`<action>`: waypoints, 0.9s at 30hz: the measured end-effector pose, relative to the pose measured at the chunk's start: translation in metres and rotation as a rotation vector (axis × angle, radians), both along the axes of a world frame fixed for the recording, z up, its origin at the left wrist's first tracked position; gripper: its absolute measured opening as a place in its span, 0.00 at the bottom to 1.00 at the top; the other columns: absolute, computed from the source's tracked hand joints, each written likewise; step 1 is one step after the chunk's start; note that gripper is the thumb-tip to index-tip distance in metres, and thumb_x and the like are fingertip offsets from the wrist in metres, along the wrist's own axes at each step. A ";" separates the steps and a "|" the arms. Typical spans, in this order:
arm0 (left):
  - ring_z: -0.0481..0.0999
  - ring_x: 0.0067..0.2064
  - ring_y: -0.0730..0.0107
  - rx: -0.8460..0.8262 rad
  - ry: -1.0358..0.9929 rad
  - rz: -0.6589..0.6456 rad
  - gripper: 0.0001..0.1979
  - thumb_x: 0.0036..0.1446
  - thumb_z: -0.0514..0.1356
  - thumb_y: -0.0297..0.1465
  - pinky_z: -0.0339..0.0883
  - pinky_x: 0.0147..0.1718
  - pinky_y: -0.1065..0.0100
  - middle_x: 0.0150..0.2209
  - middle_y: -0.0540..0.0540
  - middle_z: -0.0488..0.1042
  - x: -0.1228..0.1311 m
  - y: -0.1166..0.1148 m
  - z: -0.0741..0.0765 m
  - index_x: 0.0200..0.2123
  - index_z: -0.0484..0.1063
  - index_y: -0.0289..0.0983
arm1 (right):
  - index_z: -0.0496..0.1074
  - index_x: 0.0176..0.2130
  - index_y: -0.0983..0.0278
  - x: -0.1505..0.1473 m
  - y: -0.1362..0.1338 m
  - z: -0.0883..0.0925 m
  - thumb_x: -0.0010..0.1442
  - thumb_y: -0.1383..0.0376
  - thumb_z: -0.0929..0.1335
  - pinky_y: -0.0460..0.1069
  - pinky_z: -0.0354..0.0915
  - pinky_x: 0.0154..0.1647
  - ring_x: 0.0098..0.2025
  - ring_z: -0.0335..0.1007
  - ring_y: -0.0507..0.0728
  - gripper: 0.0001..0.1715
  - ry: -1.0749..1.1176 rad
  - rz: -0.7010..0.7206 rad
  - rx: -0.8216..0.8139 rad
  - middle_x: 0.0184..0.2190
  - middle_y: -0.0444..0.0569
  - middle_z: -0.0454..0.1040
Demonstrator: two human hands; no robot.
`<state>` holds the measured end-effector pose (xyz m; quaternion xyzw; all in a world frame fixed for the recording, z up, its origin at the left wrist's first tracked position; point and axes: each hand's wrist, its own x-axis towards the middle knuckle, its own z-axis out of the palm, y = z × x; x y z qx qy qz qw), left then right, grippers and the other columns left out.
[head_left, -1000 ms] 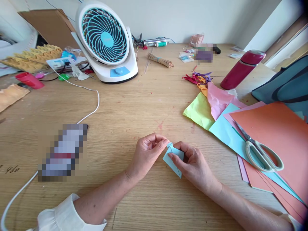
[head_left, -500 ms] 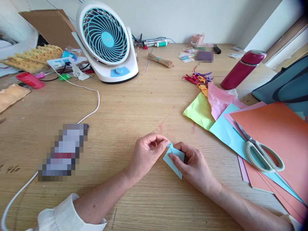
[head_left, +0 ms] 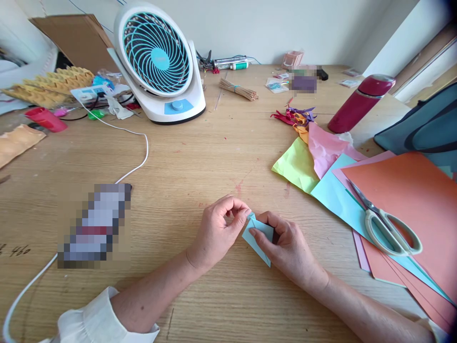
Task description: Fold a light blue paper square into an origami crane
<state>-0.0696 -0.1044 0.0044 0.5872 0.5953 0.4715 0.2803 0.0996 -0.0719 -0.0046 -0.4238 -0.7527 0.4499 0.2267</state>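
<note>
Head view. Both hands meet low and centre on the table [head_left: 200,157], working a small folded piece of light blue paper [head_left: 257,237]. The left hand [head_left: 218,229] pinches the paper's upper tip between thumb and forefinger, fingers curled together. The right hand [head_left: 288,244] clamps the paper's right side, forefinger pressed on top and thumb behind. The paper's lower point rests on or just above the wood; which cannot be told.

To the right lies a fan of coloured sheets [head_left: 407,190]: orange on top, light blue, pink and yellow-green beneath. Scissors [head_left: 387,226] lie shut on the orange sheet, well apart from the hands. A red flask [head_left: 360,102] lies tilted beyond the sheets, with a small heap of folded paper scraps [head_left: 294,116] near it.

Far left of centre stands a white and teal fan [head_left: 159,59], its white cable [head_left: 135,157] curving down across the table to the lower left edge. A bundle of sticks [head_left: 237,89] lies right of the fan. A pixelated patch [head_left: 94,224] covers something left of the hands.
</note>
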 end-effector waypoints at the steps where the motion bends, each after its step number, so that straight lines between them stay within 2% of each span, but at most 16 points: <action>1: 0.69 0.31 0.74 -0.002 0.013 0.001 0.09 0.63 0.58 0.28 0.61 0.34 0.71 0.28 0.51 0.73 0.001 0.000 0.000 0.28 0.70 0.36 | 0.70 0.31 0.62 0.000 0.000 0.000 0.62 0.61 0.67 0.45 0.54 0.25 0.27 0.61 0.51 0.08 -0.001 0.000 0.004 0.24 0.41 0.68; 5: 0.69 0.31 0.74 -0.020 0.019 0.003 0.10 0.63 0.58 0.29 0.62 0.32 0.72 0.28 0.51 0.72 0.001 0.000 0.001 0.28 0.69 0.36 | 0.69 0.31 0.62 0.000 0.000 -0.001 0.61 0.61 0.67 0.45 0.54 0.25 0.26 0.60 0.51 0.08 -0.002 -0.006 -0.004 0.24 0.41 0.67; 13: 0.73 0.35 0.71 -0.045 -0.153 -0.046 0.15 0.69 0.53 0.34 0.65 0.35 0.71 0.31 0.48 0.75 -0.002 0.001 -0.004 0.33 0.74 0.36 | 0.69 0.31 0.62 0.001 0.002 -0.001 0.61 0.59 0.67 0.45 0.55 0.24 0.25 0.59 0.50 0.10 0.058 -0.022 -0.084 0.23 0.41 0.66; 18: 0.69 0.31 0.73 -0.018 -0.078 -0.029 0.11 0.64 0.59 0.32 0.62 0.33 0.71 0.27 0.51 0.72 0.000 -0.001 -0.005 0.28 0.70 0.36 | 0.70 0.31 0.62 0.000 0.001 0.000 0.61 0.60 0.67 0.45 0.55 0.25 0.27 0.61 0.51 0.09 0.007 0.000 -0.030 0.24 0.42 0.68; 23: 0.66 0.29 0.75 0.037 -0.024 0.058 0.12 0.62 0.59 0.28 0.61 0.33 0.71 0.25 0.53 0.68 0.000 -0.001 -0.003 0.25 0.65 0.36 | 0.73 0.36 0.61 -0.001 0.001 0.001 0.61 0.61 0.68 0.46 0.55 0.26 0.28 0.61 0.52 0.06 0.005 0.034 -0.049 0.26 0.42 0.69; 27: 0.68 0.30 0.74 -0.012 -0.171 0.024 0.12 0.64 0.57 0.31 0.62 0.32 0.72 0.26 0.52 0.69 -0.002 0.000 -0.001 0.27 0.68 0.36 | 0.71 0.37 0.61 0.001 0.003 -0.003 0.62 0.59 0.69 0.46 0.55 0.26 0.27 0.59 0.51 0.07 0.078 0.032 -0.154 0.26 0.42 0.66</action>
